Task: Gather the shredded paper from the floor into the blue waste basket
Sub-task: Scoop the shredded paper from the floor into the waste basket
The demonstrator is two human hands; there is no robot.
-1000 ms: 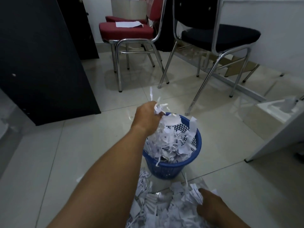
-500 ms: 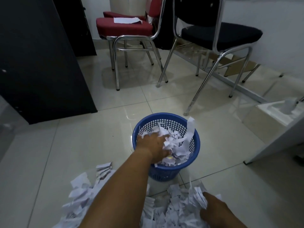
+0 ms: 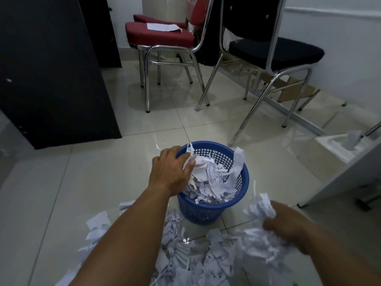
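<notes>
Since half a second ago the left grip (image 3: 170, 171) has drawn back from the middle of the round blue plastic lattice waste basket (image 3: 206, 211) to its near-left rim, and the right grip (image 3: 288, 223) has come up off the pale glossy tiled floor (image 3: 61, 193) with a load of paper.

At far left stands a tall black flat-fronted cabinet (image 3: 51, 69). The left grip, a bare hand, lies with loosely spread fingers over the basket's rim, pressing on the white shredded paper in the basket (image 3: 208, 180) and holding none of it. Behind it, well apart, is a red-cushioned chair with chrome legs (image 3: 158, 36) with a torn white paper sheet (image 3: 162, 27) on its seat.

The basket stands upright on the floor at the centre, filled almost to its rim, with one wide strip draped over the far-right edge. In front of it, touching its base, a loose heap of white paper shreds on the floor (image 3: 195, 254) spreads toward the camera.

Farther right and behind is a black-cushioned chair with chrome legs (image 3: 276, 51). The right grip, blurred, hangs just to the right of the basket and is closed round a bunched white clump of shreds (image 3: 259, 209), above the heap.
</notes>
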